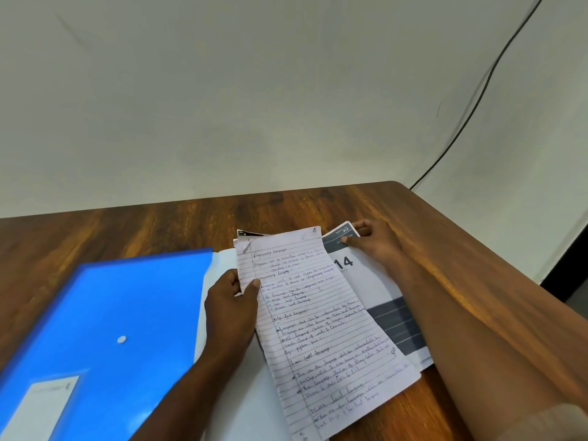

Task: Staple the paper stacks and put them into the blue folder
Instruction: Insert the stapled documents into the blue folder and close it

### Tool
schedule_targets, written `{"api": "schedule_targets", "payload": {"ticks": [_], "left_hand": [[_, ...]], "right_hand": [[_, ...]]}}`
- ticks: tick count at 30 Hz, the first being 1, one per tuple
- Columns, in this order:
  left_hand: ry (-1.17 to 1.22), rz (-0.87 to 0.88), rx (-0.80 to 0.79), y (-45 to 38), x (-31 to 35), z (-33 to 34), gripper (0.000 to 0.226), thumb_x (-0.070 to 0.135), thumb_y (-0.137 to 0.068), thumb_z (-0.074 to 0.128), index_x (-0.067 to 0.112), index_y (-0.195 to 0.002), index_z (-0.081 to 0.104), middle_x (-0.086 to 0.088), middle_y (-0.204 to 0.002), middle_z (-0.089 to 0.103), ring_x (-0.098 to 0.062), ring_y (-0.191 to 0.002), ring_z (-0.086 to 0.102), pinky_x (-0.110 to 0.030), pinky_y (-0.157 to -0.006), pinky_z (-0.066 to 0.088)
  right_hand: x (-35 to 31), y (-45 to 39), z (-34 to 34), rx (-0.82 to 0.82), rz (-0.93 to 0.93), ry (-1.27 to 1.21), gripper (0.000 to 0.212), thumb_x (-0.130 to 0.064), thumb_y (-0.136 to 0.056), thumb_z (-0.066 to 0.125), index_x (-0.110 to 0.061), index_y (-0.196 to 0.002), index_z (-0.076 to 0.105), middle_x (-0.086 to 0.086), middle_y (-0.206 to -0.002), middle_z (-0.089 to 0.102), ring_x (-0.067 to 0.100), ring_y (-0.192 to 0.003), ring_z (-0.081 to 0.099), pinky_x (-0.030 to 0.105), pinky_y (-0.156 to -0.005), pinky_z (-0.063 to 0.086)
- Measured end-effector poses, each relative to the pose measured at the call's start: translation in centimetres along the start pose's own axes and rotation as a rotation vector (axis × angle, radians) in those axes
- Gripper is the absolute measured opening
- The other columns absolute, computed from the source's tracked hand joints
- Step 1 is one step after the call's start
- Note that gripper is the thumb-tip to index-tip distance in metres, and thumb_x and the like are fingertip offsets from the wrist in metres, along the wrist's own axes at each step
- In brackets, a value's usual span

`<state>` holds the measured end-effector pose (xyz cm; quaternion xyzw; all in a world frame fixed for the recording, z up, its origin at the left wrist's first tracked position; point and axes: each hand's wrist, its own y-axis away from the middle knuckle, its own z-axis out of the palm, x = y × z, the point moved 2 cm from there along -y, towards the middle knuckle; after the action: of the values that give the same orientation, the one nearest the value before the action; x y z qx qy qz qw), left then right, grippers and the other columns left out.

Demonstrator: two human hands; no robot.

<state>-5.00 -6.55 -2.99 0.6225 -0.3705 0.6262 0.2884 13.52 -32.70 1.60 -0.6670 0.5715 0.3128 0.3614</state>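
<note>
Blue glossy folder [105,313] lies on the wooden counter [127,230]; left hand [230,310] pinches the lined handwritten sheets [318,329], right hand [374,241] pinches a printed booklet's [375,281] corner.

Left hand [230,308] pinches the handwritten lined stack [318,329] at its left edge, thumb on top. Right hand [375,243] grips the far corner of the printed stack [381,291] beneath it. Blue folder [105,329] lies just left on the wooden table [127,230].
</note>
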Motion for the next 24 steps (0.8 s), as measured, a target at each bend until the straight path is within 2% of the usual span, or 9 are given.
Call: {"api": "schedule_targets", "payload": {"ticks": [2,4,6,9,12,15,17,21,24], "left_hand": [[-0.007,-0.005,0.000,0.0,0.1,0.0,0.016,0.022,-0.100,0.069,0.037,-0.105,0.074,0.012,-0.112,0.079,-0.019,-0.103,0.076,-0.053,-0.090,0.063],[-0.021,-0.005,0.008,0.1,0.3,0.0,0.017,0.021,-0.101,0.069,0.038,-0.102,0.073,0.012,-0.112,0.078,-0.018,-0.103,0.076,-0.052,-0.090,0.063],[-0.038,0.008,0.014,0.3,0.5,0.0,0.016,0.021,-0.101,0.068,0.035,-0.106,0.071,0.011,-0.113,0.077,-0.016,-0.104,0.075,-0.051,-0.092,0.063],[-0.017,-0.006,0.022,0.4,0.9,0.1,0.016,0.020,-0.101,0.068,0.025,-0.115,0.073,0.008,-0.115,0.077,-0.019,-0.105,0.074,-0.052,-0.092,0.063],[-0.008,-0.028,0.026,0.7,1.2,0.1,0.020,0.020,-0.101,0.068,0.021,-0.120,0.074,0.006,-0.115,0.078,-0.020,-0.105,0.075,-0.052,-0.092,0.063],[-0.013,-0.025,0.026,0.8,1.6,0.1,0.019,0.019,-0.102,0.068,0.021,-0.119,0.073,0.006,-0.115,0.077,-0.019,-0.105,0.074,-0.051,-0.092,0.063],[-0.018,-0.017,0.025,0.9,1.9,0.1,0.017,0.018,-0.102,0.067,0.024,-0.117,0.073,0.006,-0.115,0.077,-0.018,-0.105,0.074,-0.050,-0.092,0.063],[-0.017,-0.034,0.021,0.9,2.0,0.1,0.019,0.020,-0.102,0.067,0.025,-0.120,0.072,0.007,-0.118,0.076,-0.019,-0.106,0.074,-0.051,-0.093,0.063],[-0.026,-0.027,0.020,0.9,2.0,0.1,0.017,0.020,-0.102,0.067,0.030,-0.115,0.070,0.008,-0.118,0.076,-0.018,-0.106,0.074,-0.051,-0.093,0.063]], "right_hand": [[-0.2,0.4,0.0,0.082,-0.052,-0.066,0.019,-0.024,-0.083,0.086,-0.032,-0.096,0.076,-0.012,-0.098,0.077,0.012,-0.093,0.072,0.049,-0.091,0.060],[-0.1,1.2,-0.3,0.186,-0.126,-0.065,0.021,-0.017,-0.085,0.084,-0.029,-0.102,0.080,-0.010,-0.100,0.078,0.010,-0.090,0.071,0.043,-0.086,0.062],[0.2,2.0,-0.9,0.261,-0.263,0.037,0.028,-0.015,-0.086,0.083,-0.024,-0.113,0.080,-0.004,-0.107,0.079,0.007,-0.089,0.070,0.032,-0.080,0.062],[0.4,2.3,-1.5,0.302,-0.457,0.245,0.035,-0.013,-0.085,0.084,-0.020,-0.119,0.078,-0.001,-0.108,0.079,0.010,-0.081,0.068,0.020,-0.070,0.055],[0.1,2.0,-1.3,0.272,-0.539,0.386,0.034,-0.016,-0.089,0.081,-0.022,-0.122,0.077,0.001,-0.103,0.078,0.014,-0.075,0.064,0.026,-0.064,0.055],[-0.1,1.1,-0.4,0.238,-0.569,0.500,0.032,-0.032,-0.090,0.080,-0.029,-0.122,0.077,-0.005,-0.102,0.075,0.013,-0.080,0.064,0.033,-0.070,0.058],[-0.1,0.3,0.1,0.232,-0.583,0.517,0.026,-0.038,-0.090,0.080,-0.030,-0.114,0.080,-0.008,-0.103,0.077,0.011,-0.082,0.065,0.036,-0.073,0.060],[-0.5,0.1,0.4,0.321,-0.627,0.540,0.017,-0.031,-0.088,0.082,-0.024,-0.103,0.083,-0.006,-0.101,0.078,0.015,-0.083,0.070,0.042,-0.079,0.059],[-1.3,1.1,0.1,0.332,-0.698,0.463,0.015,-0.024,-0.085,0.082,-0.018,-0.099,0.078,-0.003,-0.101,0.079,0.015,-0.083,0.072,0.039,-0.081,0.059]]}}
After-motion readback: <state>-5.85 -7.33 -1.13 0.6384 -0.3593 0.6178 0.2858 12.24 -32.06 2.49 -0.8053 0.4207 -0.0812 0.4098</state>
